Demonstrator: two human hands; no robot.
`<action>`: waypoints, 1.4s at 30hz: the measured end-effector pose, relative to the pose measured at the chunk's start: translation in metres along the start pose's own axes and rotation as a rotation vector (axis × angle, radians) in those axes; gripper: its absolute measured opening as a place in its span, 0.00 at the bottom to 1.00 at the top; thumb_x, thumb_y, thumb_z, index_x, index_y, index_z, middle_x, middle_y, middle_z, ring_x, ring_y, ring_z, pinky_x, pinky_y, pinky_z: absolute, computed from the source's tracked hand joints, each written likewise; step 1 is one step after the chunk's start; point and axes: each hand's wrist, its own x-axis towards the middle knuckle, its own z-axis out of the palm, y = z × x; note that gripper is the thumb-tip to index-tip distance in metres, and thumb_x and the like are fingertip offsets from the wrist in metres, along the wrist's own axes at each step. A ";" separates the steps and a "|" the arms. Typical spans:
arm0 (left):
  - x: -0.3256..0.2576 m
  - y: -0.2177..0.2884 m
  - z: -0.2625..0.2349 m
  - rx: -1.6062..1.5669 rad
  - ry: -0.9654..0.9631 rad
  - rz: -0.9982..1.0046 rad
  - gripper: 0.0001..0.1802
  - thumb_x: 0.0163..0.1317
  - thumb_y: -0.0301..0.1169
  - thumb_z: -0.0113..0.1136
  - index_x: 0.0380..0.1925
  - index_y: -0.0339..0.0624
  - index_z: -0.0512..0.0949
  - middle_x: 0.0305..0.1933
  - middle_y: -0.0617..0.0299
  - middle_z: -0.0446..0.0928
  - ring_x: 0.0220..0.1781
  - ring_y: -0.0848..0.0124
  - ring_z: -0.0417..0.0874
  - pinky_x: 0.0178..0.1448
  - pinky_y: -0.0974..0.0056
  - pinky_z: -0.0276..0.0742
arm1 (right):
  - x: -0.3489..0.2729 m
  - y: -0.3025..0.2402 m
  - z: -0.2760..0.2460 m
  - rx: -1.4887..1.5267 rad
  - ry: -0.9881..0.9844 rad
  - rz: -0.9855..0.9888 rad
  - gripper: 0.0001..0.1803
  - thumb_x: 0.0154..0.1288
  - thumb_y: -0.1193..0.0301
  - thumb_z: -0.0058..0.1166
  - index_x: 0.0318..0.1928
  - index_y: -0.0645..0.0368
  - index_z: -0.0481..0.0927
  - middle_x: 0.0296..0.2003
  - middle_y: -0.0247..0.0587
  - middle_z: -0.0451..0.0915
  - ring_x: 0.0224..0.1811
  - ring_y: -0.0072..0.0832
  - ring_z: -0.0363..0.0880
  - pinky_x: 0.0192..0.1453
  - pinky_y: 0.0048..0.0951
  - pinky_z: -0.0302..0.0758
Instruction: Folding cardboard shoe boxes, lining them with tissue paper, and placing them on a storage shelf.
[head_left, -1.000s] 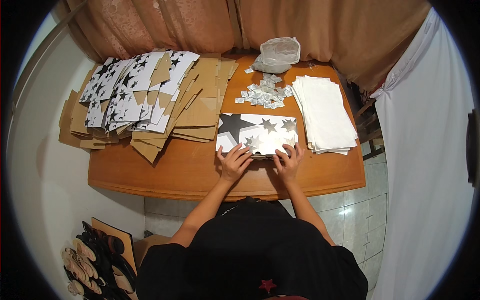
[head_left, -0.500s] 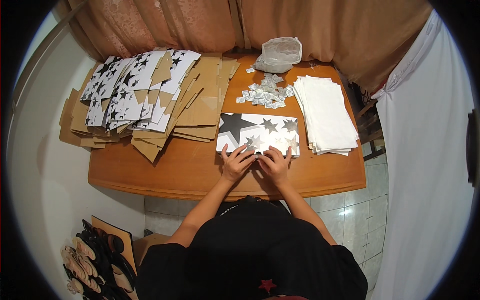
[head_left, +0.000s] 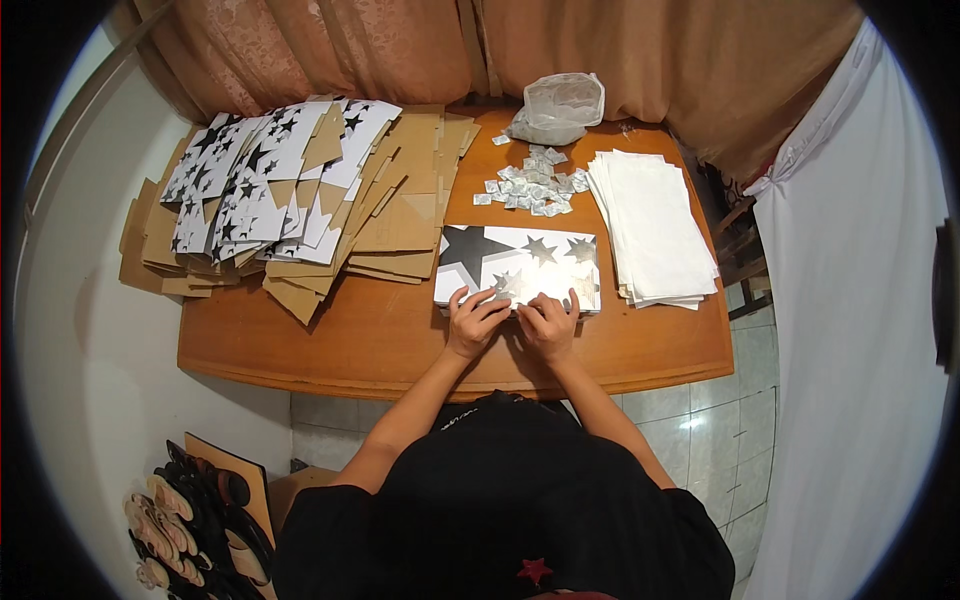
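A white cardboard box [head_left: 510,258] printed with black and grey stars lies closed on the table in front of me. My left hand [head_left: 474,324] grips its near edge, with fingertips on the lid and the thumb toward the middle of the front side. Close beside it, my right hand [head_left: 548,326] holds the same edge, fingers bent and one finger raised onto the lid. The two hands nearly meet at the middle of the edge. My fingers hide most of the box's front side there.
Flat star-printed cardboard blanks [head_left: 270,190] and brown ones [head_left: 400,215] pile up at the left. Small silvery sachets [head_left: 535,185] lie behind the box, before a clear plastic bag [head_left: 562,108]. White paper sheets [head_left: 655,230] are stacked at right on the wooden table [head_left: 290,345].
My fingers have shifted slightly at the front edge. The small dark gap that showed between them at the middle of the edge is no longer visible.
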 end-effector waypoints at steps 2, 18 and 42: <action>-0.001 0.000 0.002 -0.022 -0.001 -0.031 0.06 0.47 0.31 0.63 0.28 0.51 0.80 0.35 0.73 0.80 0.46 0.68 0.78 0.58 0.54 0.57 | 0.003 -0.004 -0.001 0.035 -0.058 0.117 0.06 0.51 0.68 0.59 0.32 0.48 0.79 0.31 0.27 0.74 0.37 0.25 0.75 0.65 0.51 0.49; 0.003 0.040 0.002 0.008 -0.054 -0.362 0.08 0.50 0.26 0.59 0.33 0.48 0.78 0.39 0.70 0.79 0.53 0.66 0.75 0.62 0.45 0.45 | 0.068 0.107 -0.011 -0.057 -0.492 0.431 0.27 0.50 0.54 0.57 0.50 0.52 0.74 0.56 0.43 0.68 0.64 0.47 0.54 0.62 0.69 0.41; -0.133 0.216 -0.086 -0.771 0.380 -1.306 0.48 0.57 0.33 0.59 0.68 0.41 0.37 0.68 0.53 0.51 0.68 0.65 0.52 0.69 0.62 0.48 | -0.091 0.009 -0.060 1.469 -1.104 0.315 0.47 0.48 0.65 0.62 0.65 0.65 0.50 0.60 0.51 0.57 0.63 0.39 0.56 0.65 0.39 0.54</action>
